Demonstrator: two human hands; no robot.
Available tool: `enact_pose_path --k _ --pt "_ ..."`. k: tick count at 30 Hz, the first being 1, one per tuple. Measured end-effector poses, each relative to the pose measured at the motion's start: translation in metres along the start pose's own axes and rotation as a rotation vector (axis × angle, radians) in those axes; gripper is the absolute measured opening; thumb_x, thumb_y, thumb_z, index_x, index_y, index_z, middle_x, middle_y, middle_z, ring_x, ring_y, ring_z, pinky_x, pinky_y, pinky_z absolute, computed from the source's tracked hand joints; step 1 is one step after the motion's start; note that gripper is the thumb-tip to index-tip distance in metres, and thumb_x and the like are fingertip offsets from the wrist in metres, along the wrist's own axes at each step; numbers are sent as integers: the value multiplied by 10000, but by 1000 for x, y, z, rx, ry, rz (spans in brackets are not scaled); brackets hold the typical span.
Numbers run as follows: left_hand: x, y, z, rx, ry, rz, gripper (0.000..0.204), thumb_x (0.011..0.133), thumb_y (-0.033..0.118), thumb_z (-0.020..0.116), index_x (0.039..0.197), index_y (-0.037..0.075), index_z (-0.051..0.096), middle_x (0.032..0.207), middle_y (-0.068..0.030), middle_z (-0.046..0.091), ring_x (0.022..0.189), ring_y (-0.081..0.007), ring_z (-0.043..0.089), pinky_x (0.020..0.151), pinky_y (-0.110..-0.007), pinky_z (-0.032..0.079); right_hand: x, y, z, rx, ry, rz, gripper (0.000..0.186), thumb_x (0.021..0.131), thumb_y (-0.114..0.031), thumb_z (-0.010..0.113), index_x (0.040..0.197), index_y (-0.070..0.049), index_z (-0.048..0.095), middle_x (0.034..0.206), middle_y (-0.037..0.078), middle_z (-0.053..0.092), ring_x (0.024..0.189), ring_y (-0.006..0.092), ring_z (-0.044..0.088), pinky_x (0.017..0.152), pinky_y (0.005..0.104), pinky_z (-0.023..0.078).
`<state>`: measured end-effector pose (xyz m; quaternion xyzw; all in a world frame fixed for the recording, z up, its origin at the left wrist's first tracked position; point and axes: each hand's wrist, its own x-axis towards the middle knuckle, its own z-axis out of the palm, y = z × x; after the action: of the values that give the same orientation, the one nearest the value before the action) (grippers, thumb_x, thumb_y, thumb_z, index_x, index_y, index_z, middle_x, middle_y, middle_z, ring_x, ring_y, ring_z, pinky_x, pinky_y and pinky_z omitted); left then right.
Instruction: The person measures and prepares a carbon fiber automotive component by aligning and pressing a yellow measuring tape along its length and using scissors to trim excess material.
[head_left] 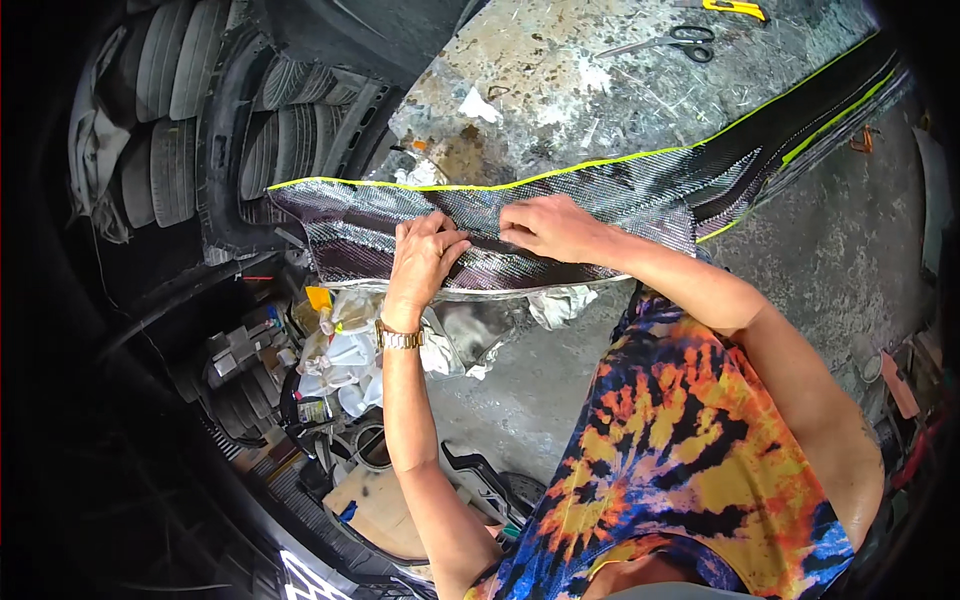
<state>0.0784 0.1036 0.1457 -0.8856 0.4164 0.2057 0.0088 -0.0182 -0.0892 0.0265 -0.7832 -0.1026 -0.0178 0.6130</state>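
A long moulded piece covered in glossy woven black sheet (360, 210), edged with yellow-green tape (610, 160), lies across the table's front edge and continues to the upper right. My left hand (425, 255), with a metal watch at the wrist, is on the middle of the woven sheet, its fingers bent and closed on it. Just to its right, my right hand (545, 230) has curled fingers pressed together at the sheet's surface; its fingertips are partly hidden.
The stained worktable (550, 90) holds black-handled scissors (690, 45) and a yellow cutter (735, 8). Stacked tyres (172, 170) and black moulded parts stand left. Below are plastic containers (350, 375), crumpled paper (560, 305) and a cardboard piece (375, 515) among clutter on the floor.
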Motion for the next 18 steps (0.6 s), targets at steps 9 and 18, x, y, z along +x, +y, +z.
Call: enact_pose_path --k 9,18 --pt "6 -6 7 -6 5 26 159 820 212 747 923 95 776 934 -30 636 969 -229 596 897 -391 382 5 25 4 -592 -279 -550 771 944 -602 500 1534 -128 351 1593 82 344 1479 263 290 1220 497 200" --pt "6 -6 4 30 -39 0 140 818 209 748 921 118 777 974 -36 620 989 -239 572 914 -412 385 1 31 9 -571 -208 -648 691 955 -620 462 1508 -213 397 1582 86 356 1477 285 282 1232 547 124"
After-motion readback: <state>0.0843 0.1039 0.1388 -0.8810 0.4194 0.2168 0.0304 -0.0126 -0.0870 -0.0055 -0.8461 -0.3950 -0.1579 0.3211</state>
